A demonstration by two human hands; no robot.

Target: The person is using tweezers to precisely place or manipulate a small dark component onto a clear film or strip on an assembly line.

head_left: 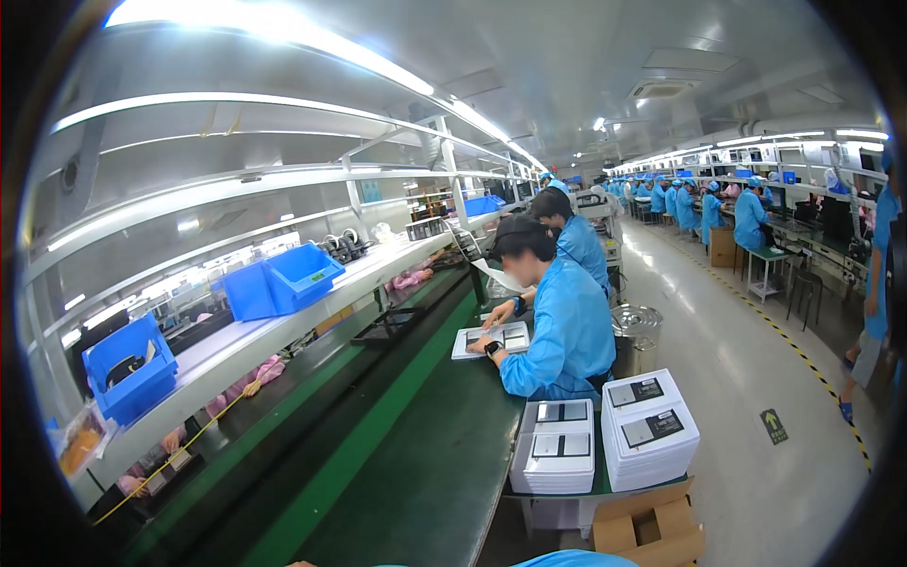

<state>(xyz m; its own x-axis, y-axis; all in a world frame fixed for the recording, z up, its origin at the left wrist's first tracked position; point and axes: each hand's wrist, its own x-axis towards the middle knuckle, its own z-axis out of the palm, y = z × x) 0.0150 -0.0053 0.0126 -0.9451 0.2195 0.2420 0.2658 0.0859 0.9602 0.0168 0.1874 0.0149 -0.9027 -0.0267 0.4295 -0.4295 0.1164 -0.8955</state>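
Note:
At the very bottom edge a sliver of skin, which looks like my left hand (300, 564), shows by the green work surface (416, 482); its fingers are cut off. A strip of my blue sleeve (572, 558) lies to its right. My right hand is out of the picture. Ahead stand two stacks of white trays, a left stack (557, 472) and a taller right stack (654, 460), with flat dark rectangular parts in the top trays. Beyond them a co-worker in blue (567, 326) has both hands over another white tray (468, 352).
Blue bins (130, 367) line the shelf (203, 373) on the left, where hands in pink sleeves (253, 386) show beneath. An open cardboard box (647, 524) sits below the stacks. Behind the co-worker is a metal drum (636, 335). On the right, an aisle (718, 359) has a striped floor line.

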